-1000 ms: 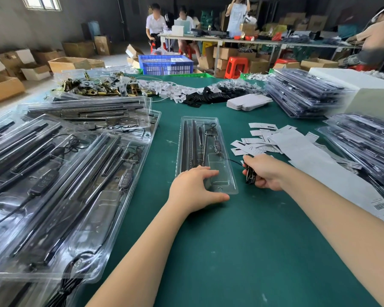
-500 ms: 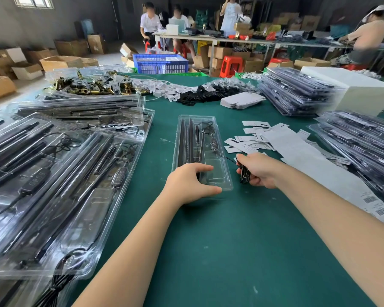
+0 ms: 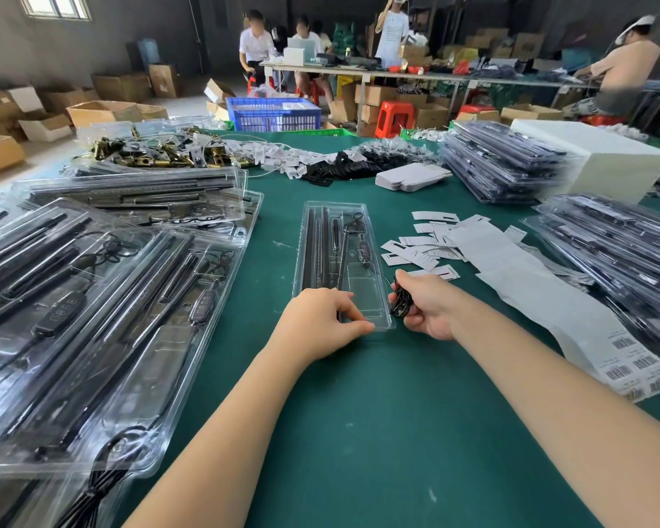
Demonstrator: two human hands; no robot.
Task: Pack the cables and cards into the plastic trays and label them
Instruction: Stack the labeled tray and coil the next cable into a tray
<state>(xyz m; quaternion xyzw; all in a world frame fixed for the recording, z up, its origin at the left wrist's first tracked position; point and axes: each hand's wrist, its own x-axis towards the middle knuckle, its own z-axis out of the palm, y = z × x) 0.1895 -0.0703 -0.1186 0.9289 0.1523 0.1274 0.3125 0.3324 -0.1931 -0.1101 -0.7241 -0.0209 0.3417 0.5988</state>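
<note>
L hand (image 3: 321, 318) pinches tray (image 3: 321, 238); R hand (image 3: 427, 306) grips, probably, 1 cable coil (image 3: 400, 303).

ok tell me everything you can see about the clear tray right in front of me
The clear plastic tray lies flat and lengthwise on the green table, moulded into long channels holding black rods and an inline controller. Its near pocket looks empty. The left hand pinches the near edge; the right hand holds a coiled black cable beside it.
</note>
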